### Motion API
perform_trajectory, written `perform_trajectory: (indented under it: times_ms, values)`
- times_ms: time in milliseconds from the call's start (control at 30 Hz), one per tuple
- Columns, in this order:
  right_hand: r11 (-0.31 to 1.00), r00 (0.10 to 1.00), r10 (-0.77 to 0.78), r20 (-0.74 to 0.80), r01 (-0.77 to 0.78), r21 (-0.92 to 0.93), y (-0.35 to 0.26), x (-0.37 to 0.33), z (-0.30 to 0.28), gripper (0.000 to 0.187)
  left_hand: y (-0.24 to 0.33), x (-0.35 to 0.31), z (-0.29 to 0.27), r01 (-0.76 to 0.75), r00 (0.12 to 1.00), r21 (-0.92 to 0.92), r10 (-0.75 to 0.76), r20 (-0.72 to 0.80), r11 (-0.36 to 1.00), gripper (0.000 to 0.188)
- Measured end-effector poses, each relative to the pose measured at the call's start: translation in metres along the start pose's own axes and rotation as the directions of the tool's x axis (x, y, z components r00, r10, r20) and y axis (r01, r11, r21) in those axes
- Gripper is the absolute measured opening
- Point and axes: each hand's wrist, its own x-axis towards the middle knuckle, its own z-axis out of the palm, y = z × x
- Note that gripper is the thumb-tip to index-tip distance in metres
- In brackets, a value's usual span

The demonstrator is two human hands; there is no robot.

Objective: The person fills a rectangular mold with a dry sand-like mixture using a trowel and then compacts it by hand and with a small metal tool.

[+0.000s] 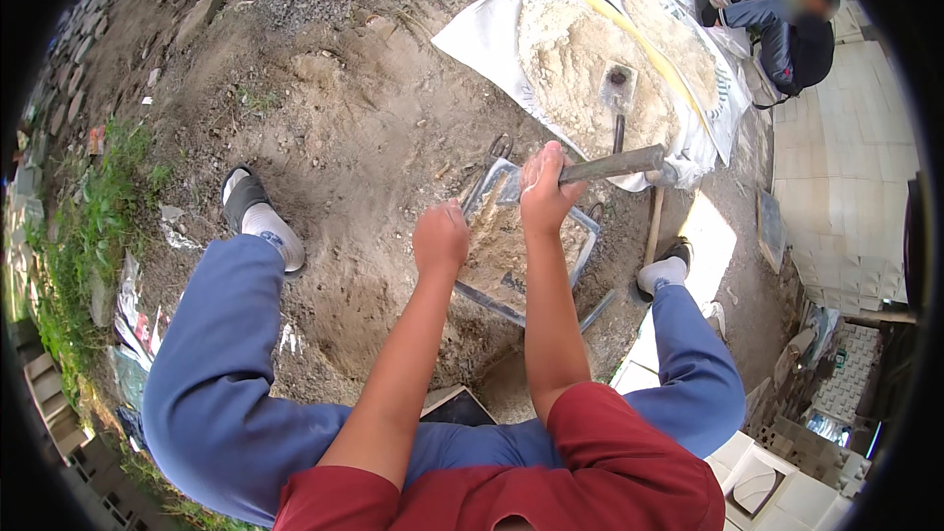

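Note:
My right hand [551, 187] is closed round a thick grey bar [615, 167], which points to the right. Below it lies a square metal mould [492, 306] filled with a pale sandy mix [497, 241]; wire loops stick out at its corners. At the mould's left edge, my left hand [441, 236] is in a fist, and whatever it may hold is hidden. Just beyond my right hand, a small square shovel [618, 88] with a dark handle rests on the sandy mix heaped on white sacks [492, 29].
A wooden handle [654, 226] lies by my right foot [664, 270]. At the back right sits another person [796, 39] near stacked pale blocks [846, 167]. Weeds [88, 226] and rubble line the left. My left foot [261, 216] stands on bare soil.

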Motion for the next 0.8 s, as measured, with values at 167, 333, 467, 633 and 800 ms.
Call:
perform_trajectory:
  times_ms: [167,333,467,633,800]
  values:
    - [0.996,0.996,0.093,-0.011,-0.093,-0.003,0.013,0.001,0.001,0.045,0.002,0.002,0.001,-0.028,0.999,0.000,0.028,0.031,1.000,0.049]
    - [0.999,0.999,0.030,-0.039,-0.030,-0.021,0.002,-0.004,0.002,0.045,-0.001,0.003,0.002,-0.010,1.000,0.039,0.010,-0.004,0.999,0.047]
    - [0.986,0.999,0.038,0.021,-0.034,-0.162,0.016,-0.002,-0.001,0.045,0.000,0.003,0.004,-0.017,1.000,0.096,0.018,-0.012,0.995,0.044]
    - [0.998,1.000,-0.004,-0.017,0.003,-0.057,0.000,-0.006,0.006,0.046,0.006,-0.002,0.000,-0.032,0.999,0.093,0.034,-0.020,0.995,0.043]
    - [0.947,0.998,0.050,0.029,-0.038,-0.320,0.023,0.005,0.005,0.045,0.000,0.003,0.000,0.002,1.000,0.118,-0.002,0.003,0.993,0.043]
